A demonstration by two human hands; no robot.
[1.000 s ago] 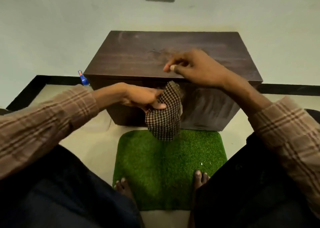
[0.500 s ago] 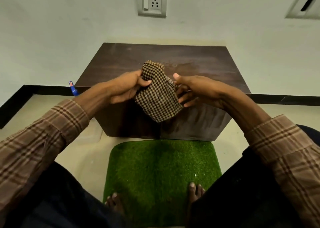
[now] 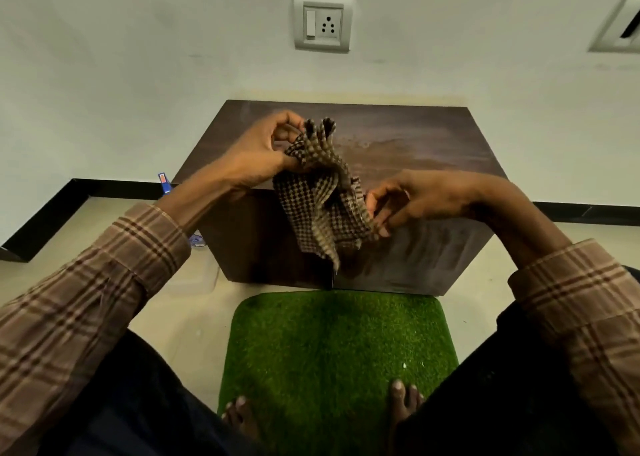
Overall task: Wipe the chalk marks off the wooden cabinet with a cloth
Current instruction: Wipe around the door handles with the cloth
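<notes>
The checked cloth (image 3: pixel 322 203) hangs in the air over the front edge of the wooden cabinet (image 3: pixel 433 151), bunched and twisted, with two folded ends standing up near the left hand and the rest drooping down in front of the cabinet's front face. The left hand (image 3: pixel 263 151) pinches the upper part of the cloth between thumb and fingers, above the cabinet top toward its left side. The right hand (image 3: pixel 415 196) grips the cloth's lower right edge with its fingertips, just off the front edge of the cabinet. A pale, dusty smear (image 3: pixel 377 151) (chalk, by the look of it) lies on the cabinet top near its middle, behind the cloth. The cabinet stands against the wall, under a switch and socket plate (image 3: pixel 323 22). A green grass-like mat (image 3: pixel 339 351) lies on the floor before the cabinet, with bare toes resting on its near edge. A small blue object (image 3: pixel 164 182) shows beside the cabinet's left side.
</notes>
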